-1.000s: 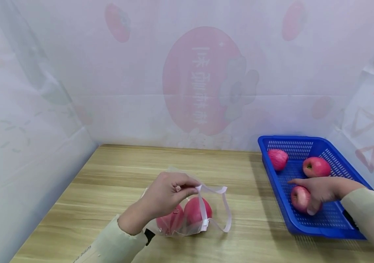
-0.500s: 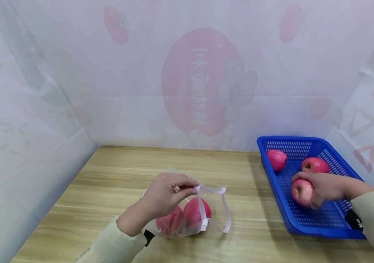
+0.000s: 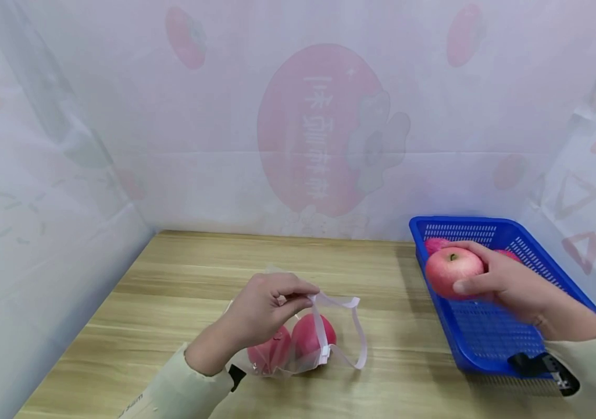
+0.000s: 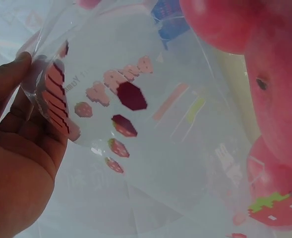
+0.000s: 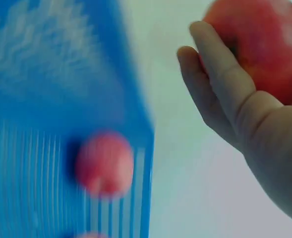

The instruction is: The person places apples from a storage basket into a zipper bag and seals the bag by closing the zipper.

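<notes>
My left hand (image 3: 270, 308) pinches the upper edge of a clear plastic bag (image 3: 347, 326), whose white-rimmed mouth gapes to the right. Inside the bag, red apples (image 3: 313, 336) rest on the table; printed strawberries (image 4: 118, 148) show on its film in the left wrist view. My right hand (image 3: 512, 285) grips another apple (image 3: 452, 272), thumb in front and fingers behind, raised over the left rim of a blue basket (image 3: 460, 349). In the right wrist view the gripped apple (image 5: 264, 47) lies against the fingers, above the blurred basket.
Two more apples stay in the basket, one at its back left (image 3: 435, 245), the other (image 3: 508, 255) mostly hidden by my right hand. Wooden tabletop (image 3: 198, 267) lies between bag and basket. Printed white sheets (image 3: 214, 192) wall in the back and sides.
My right hand has lifted the apple from the basket floor, up and to the left over the rim. The left hand and the bag have barely moved.
</notes>
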Motion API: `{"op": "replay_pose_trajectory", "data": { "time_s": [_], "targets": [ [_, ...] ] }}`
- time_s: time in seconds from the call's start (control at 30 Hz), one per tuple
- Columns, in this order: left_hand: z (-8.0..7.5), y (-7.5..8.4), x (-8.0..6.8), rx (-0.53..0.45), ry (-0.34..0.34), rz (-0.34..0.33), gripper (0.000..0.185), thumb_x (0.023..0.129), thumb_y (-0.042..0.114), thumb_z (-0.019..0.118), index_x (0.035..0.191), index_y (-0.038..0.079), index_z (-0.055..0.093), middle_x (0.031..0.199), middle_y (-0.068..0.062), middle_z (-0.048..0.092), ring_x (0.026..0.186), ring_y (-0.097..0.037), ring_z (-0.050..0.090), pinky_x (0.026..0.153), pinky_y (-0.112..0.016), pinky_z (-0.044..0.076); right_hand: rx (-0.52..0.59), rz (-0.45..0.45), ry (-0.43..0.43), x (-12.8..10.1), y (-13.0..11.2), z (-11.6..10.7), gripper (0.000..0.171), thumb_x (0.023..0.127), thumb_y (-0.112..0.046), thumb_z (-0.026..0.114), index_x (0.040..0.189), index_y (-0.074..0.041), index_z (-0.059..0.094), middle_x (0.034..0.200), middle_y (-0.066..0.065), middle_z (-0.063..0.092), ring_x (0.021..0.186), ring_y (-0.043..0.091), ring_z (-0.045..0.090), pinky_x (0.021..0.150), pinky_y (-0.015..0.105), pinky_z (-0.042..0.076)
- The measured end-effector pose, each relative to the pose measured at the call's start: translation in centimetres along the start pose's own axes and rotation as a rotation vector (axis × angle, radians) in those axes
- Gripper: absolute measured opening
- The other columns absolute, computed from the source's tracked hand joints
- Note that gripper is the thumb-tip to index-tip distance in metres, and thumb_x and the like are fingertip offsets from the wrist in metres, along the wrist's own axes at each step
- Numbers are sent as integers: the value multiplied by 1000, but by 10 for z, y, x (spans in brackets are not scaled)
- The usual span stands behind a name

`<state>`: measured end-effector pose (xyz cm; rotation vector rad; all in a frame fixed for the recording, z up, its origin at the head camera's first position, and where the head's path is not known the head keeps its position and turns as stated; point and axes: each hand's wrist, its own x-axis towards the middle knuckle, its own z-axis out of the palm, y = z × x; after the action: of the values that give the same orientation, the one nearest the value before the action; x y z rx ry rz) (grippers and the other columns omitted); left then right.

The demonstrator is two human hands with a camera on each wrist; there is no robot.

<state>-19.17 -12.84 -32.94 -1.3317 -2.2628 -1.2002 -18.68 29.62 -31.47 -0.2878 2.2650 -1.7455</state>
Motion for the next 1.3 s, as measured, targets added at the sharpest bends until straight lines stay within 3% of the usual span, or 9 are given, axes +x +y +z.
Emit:
{"op": "replay_pose_trajectory", "data": {
  "time_s": [0.13, 0.37, 0.5, 0.7, 1.03, 1.3],
  "targets": [
    [0, 0, 1, 4, 13, 7, 19, 87, 0, 75, 103, 10, 77, 88, 9, 71, 69, -3, 56, 60, -21, 50, 259, 34, -51, -1, -6, 30, 67, 92, -6, 63, 150, -20, 35, 137, 14, 44, 115, 30, 54, 91, 42, 52],
    [-1, 4, 0, 14, 19, -26, 22, 87, 0, 76, 107, 8, 76, 89, 7, 71, 72, -4, 59, 61, -21, 52, 477, 71, -175, -2, -5, 74, 43, 96, -9, 57, 136, -21, 50, 132, 13, 51, 114, 31, 56, 96, 45, 49],
    [-1, 6, 0, 48, -13, -67, 27, 86, 2, 77, 113, 5, 75, 89, 6, 69, 74, -5, 57, 64, -22, 53, 572, 88, -214, -3, 0, 99, 41, 98, -11, 56, 138, -10, 50, 128, 13, 57, 113, 28, 59, 97, 46, 48],
    [-1, 9, 1, 49, -27, -94, 23, 87, 1, 76, 108, 11, 76, 92, 7, 68, 75, -6, 57, 63, -22, 52, 627, 181, -166, 2, 10, 133, 57, 102, -19, 57, 145, 10, 34, 126, 15, 58, 113, 28, 59, 99, 49, 46],
    [0, 9, 2, 56, -18, -79, 22, 86, 3, 78, 106, 11, 76, 89, 8, 67, 75, -5, 57, 64, -22, 52, 631, 200, -180, 9, 14, 174, 60, 104, -30, 55, 145, 10, 37, 126, 15, 59, 111, 27, 59, 97, 46, 47],
    [1, 9, 2, 68, -24, -52, 20, 87, 6, 78, 106, 9, 77, 92, 8, 68, 74, -4, 56, 62, -22, 50, 684, 185, -100, 16, 9, 192, 63, 102, -31, 58, 144, 11, 37, 128, 17, 58, 112, 27, 58, 97, 41, 46]
  ]
}}
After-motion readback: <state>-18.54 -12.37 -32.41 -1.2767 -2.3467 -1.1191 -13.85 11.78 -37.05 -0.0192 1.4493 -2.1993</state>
